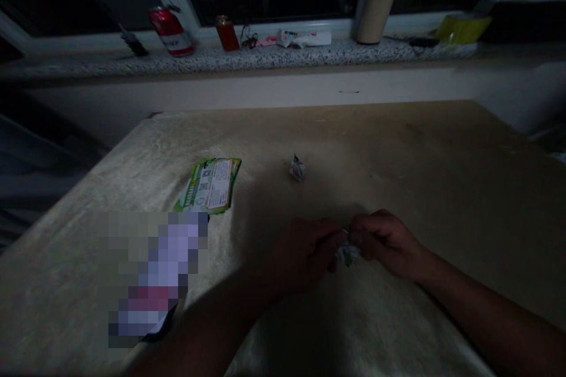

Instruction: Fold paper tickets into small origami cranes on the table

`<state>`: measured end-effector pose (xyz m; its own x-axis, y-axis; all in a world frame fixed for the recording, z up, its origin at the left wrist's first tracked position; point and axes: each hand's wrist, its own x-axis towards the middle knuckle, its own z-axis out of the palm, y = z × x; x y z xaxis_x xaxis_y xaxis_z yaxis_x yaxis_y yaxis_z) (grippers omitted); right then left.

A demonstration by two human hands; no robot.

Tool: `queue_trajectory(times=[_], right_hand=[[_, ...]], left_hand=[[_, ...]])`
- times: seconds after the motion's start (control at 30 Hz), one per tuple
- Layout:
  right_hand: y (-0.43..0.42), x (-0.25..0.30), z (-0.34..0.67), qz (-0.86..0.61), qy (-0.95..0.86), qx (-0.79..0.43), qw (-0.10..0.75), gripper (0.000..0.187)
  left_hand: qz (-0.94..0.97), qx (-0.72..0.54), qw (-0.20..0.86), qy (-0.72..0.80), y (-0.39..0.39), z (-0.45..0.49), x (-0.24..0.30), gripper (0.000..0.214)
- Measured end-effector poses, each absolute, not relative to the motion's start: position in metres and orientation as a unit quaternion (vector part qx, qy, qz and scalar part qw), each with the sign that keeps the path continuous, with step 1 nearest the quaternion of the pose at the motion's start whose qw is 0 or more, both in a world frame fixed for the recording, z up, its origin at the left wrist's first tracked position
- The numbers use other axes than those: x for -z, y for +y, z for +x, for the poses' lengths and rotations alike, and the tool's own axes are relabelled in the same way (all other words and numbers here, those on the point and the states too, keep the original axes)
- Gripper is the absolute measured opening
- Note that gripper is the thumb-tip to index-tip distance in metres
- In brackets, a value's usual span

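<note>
Head view: left hand [305,256] and right hand [391,244] pinch a small crumpled white-green wrapper [348,255], right of and nearer than the flat green printed packet [212,185]; pointed whitish folded piece [297,169] right of packet. Step looks like fingertip wrapper-working; next move calls for steady two-sided grip.

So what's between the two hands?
A small crumpled piece, whitish with some green, is held between the left hand and the right hand, as the head view shows.
</note>
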<state>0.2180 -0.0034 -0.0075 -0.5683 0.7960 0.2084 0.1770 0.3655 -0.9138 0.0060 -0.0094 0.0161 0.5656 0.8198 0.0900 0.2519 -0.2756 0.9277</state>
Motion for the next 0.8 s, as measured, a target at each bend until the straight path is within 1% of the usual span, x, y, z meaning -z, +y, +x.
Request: queue_trajectory(times=[0.1,0.23,0.3,0.37,0.43,0.5,0.53,0.57,0.6,0.67,0.7,0.8], right_hand=[[-0.005,0.007,0.217,-0.322,-0.735,-0.495,0.335,0.043],[-0.006,0.008,0.216,-0.328,-0.665,-0.574,0.347,0.044],[-0.005,0.010,0.216,-0.333,-0.608,-0.624,0.361,0.044],[-0.002,0.012,0.217,-0.330,-0.540,-0.680,0.370,0.045],[0.001,0.013,0.218,-0.319,-0.477,-0.738,0.355,0.042],[0.003,0.013,0.218,-0.307,-0.437,-0.782,0.322,0.040],[0.003,0.012,0.218,-0.303,-0.433,-0.791,0.309,0.041],[0.003,0.011,0.218,-0.301,-0.444,-0.786,0.308,0.044],[0.003,0.009,0.217,-0.306,-0.469,-0.765,0.319,0.047],[0.001,0.005,0.217,-0.325,-0.552,-0.677,0.364,0.050],[0.000,0.003,0.217,-0.340,-0.607,-0.612,0.376,0.048],[-0.003,-0.002,0.217,-0.351,-0.722,-0.471,0.366,0.039]], left_hand=[[0.714,-0.311,0.490,0.392,-0.009,0.007,-0.018,0.031],[0.639,-0.330,0.565,0.405,-0.007,0.008,-0.011,0.029],[0.607,-0.381,0.572,0.399,-0.006,0.007,-0.006,0.026],[0.650,-0.415,0.509,0.381,-0.003,0.004,-0.004,0.033],[0.737,-0.429,0.386,0.351,-0.002,0.001,-0.004,0.038],[0.800,-0.417,0.293,0.317,-0.001,0.000,-0.006,0.024],[0.817,-0.408,0.268,0.306,-0.001,0.000,-0.007,0.016],[0.823,-0.402,0.261,0.305,-0.001,0.000,-0.009,0.012],[0.819,-0.400,0.267,0.312,-0.002,0.001,-0.010,0.013],[0.786,-0.411,0.307,0.345,-0.003,0.002,-0.013,0.016],[0.760,-0.418,0.337,0.367,-0.003,0.002,-0.013,0.017],[0.666,-0.409,0.458,0.423,-0.004,0.003,-0.012,0.019]])
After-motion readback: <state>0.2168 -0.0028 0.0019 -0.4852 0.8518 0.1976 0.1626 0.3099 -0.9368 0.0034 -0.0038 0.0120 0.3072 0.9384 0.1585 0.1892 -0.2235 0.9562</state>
